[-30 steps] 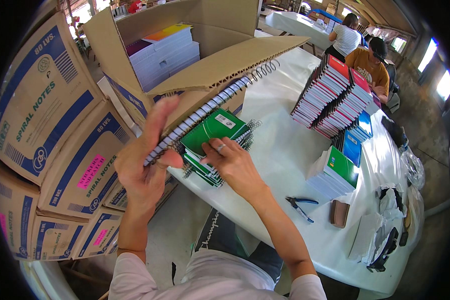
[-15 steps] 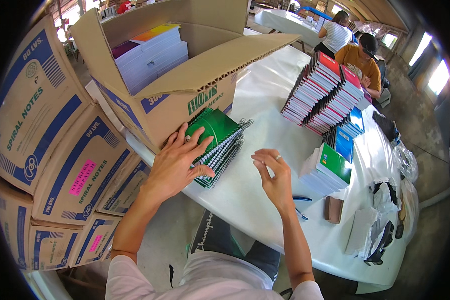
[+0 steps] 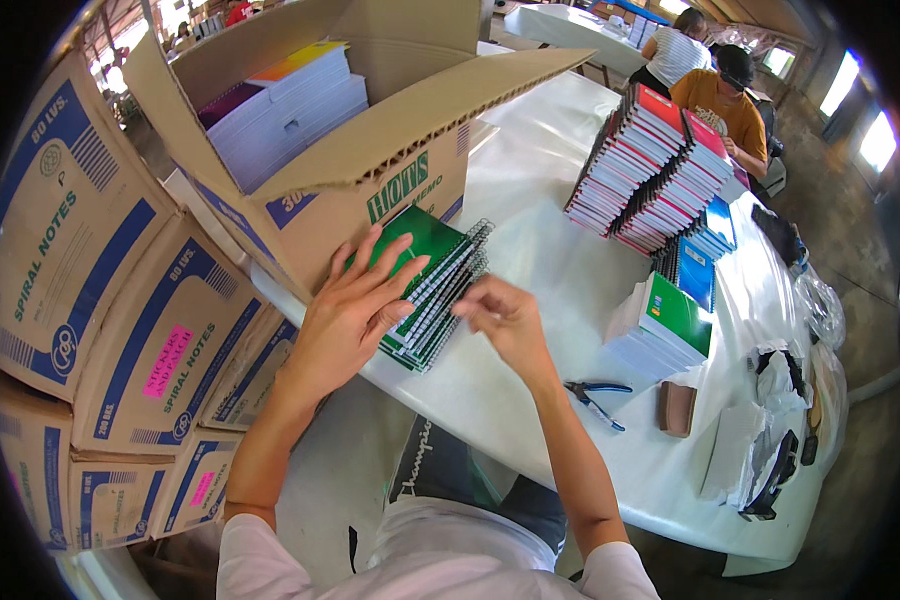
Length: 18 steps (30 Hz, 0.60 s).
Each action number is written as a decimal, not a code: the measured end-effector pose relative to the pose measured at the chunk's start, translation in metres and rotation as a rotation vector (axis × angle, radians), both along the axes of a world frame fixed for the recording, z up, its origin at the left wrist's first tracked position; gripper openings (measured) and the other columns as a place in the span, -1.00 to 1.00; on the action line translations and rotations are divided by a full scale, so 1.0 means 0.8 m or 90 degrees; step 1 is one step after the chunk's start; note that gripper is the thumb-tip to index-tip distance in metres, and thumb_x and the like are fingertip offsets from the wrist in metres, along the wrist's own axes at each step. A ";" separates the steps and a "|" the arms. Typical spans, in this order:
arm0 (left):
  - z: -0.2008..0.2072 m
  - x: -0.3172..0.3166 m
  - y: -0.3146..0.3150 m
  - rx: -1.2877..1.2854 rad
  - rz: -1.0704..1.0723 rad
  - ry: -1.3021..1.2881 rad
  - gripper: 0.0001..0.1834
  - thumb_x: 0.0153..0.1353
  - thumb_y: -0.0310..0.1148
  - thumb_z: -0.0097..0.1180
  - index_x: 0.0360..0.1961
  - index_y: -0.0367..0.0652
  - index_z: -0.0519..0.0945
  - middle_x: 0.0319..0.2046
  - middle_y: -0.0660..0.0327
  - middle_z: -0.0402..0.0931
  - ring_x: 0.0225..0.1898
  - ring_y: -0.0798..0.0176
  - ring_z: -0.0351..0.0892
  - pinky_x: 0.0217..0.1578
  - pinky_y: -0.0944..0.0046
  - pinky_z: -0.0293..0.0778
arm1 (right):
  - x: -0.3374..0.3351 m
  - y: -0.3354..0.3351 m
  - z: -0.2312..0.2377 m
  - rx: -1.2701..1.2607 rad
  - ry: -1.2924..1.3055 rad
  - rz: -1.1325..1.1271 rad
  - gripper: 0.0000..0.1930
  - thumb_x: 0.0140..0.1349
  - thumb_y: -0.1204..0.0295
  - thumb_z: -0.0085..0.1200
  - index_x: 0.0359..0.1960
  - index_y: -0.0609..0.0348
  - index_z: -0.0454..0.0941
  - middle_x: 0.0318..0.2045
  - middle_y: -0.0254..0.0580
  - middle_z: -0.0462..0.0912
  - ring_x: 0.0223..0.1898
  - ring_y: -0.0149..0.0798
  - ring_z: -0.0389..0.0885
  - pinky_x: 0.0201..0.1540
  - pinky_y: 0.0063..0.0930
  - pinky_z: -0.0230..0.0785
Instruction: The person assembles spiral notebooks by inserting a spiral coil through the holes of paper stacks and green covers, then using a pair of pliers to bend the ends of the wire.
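Note:
A small fanned stack of green spiral notebooks (image 3: 432, 238) rests near the table's left edge, against the front of an opened cardboard box (image 3: 310, 222). Its wire coils face right. My left hand (image 3: 355, 305) lies over the stack with fingers spread across the top cover and the thumb at the near side. Beside the coil edges is my right hand (image 3: 505, 320), its fingers curled and thumb drawn in. Whether anything sits between those fingertips is too small to make out.
Memo pads (image 3: 305, 110) fill part of the opened box. Tall stacks of red notebooks (image 3: 635, 165), blue notebooks (image 3: 695, 272) and green-topped pads (image 3: 660, 325) stand at right. Nearer are blue-handled pliers (image 3: 598, 398) and a brown block (image 3: 676, 410). Sealed cartons (image 3: 135, 340) rise at left.
My right hand has moved left, from over the bare tabletop to the coil side of the notebooks. My left hand stays spread on the stack. The pliers show more fully now.

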<state>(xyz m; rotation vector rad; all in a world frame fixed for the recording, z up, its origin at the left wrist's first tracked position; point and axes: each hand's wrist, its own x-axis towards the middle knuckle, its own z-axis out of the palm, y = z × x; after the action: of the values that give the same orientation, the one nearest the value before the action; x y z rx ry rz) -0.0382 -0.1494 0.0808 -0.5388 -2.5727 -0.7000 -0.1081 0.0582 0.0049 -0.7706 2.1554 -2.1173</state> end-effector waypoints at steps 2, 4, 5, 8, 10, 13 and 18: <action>-0.005 -0.002 -0.005 0.032 -0.031 -0.014 -0.59 0.34 -0.37 0.09 0.20 -0.18 0.54 0.25 0.06 0.45 0.40 -0.09 0.23 0.40 -0.09 0.04 | 0.023 -0.014 -0.010 -0.031 0.024 0.111 -0.90 0.18 0.63 0.26 -0.40 0.31 0.56 -0.44 -0.33 0.57 -0.50 -0.47 0.48 -0.41 -0.54 0.37; -0.015 -0.006 -0.009 0.051 -0.035 -0.056 -0.59 0.33 -0.40 0.10 0.20 -0.21 0.54 0.24 0.04 0.46 0.40 -0.09 0.24 0.40 -0.11 0.03 | 0.041 -0.042 -0.013 0.005 0.095 0.046 -0.91 0.16 0.62 0.29 -0.35 0.30 0.61 -0.42 -0.23 0.58 -0.45 -0.39 0.55 -0.36 -0.49 0.44; -0.019 -0.007 -0.010 0.036 -0.027 -0.042 -0.58 0.32 -0.38 0.11 0.20 -0.19 0.54 0.25 0.05 0.46 0.40 -0.10 0.24 0.39 -0.11 0.05 | 0.049 -0.051 -0.012 0.017 0.123 0.002 -0.91 0.16 0.61 0.29 -0.35 0.29 0.61 -0.43 -0.22 0.57 -0.44 -0.38 0.56 -0.36 -0.49 0.44; -0.023 -0.008 -0.006 0.013 -0.005 0.015 -0.58 0.29 -0.38 0.16 0.18 -0.16 0.57 0.25 0.06 0.46 0.38 -0.11 0.26 0.36 -0.12 0.09 | 0.054 -0.039 -0.014 0.084 0.169 -0.003 -0.92 0.16 0.57 0.28 -0.35 0.26 0.61 -0.35 -0.17 0.59 -0.31 -0.22 0.60 -0.25 -0.38 0.48; -0.013 -0.002 0.002 0.025 0.009 0.074 -0.60 0.27 -0.43 0.17 0.15 -0.17 0.59 0.23 0.06 0.48 0.38 -0.09 0.28 0.37 -0.13 0.08 | 0.054 -0.005 0.011 0.154 0.245 0.031 -0.92 0.16 0.57 0.26 -0.34 0.26 0.61 -0.29 -0.17 0.61 -0.23 -0.16 0.61 -0.19 -0.32 0.49; -0.014 0.029 0.004 0.093 0.028 0.158 -0.58 0.20 -0.57 0.15 0.12 -0.18 0.61 0.22 -0.02 0.47 0.40 -0.22 0.21 0.37 -0.23 0.03 | 0.031 0.111 0.068 0.393 0.464 0.005 -0.86 0.08 0.61 0.23 -0.29 0.23 0.61 -0.13 -0.18 0.64 -0.06 -0.12 0.62 -0.06 -0.25 0.52; -0.042 0.049 0.033 0.192 -0.044 0.185 -0.51 0.11 -0.71 0.10 0.10 -0.18 0.62 0.23 -0.10 0.45 0.40 -0.43 0.11 0.36 -0.36 -0.05 | -0.007 0.255 0.151 0.753 0.360 -0.071 -0.60 -0.06 0.49 0.41 -0.11 -0.03 0.71 0.01 -0.28 0.60 0.11 -0.14 0.49 0.16 -0.23 0.40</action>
<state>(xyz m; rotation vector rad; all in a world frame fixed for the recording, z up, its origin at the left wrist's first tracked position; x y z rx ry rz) 0.0012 -0.1228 0.0474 -0.5840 -2.1404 -0.9381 -0.1141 0.2625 0.1255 -1.0916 3.0830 -0.3074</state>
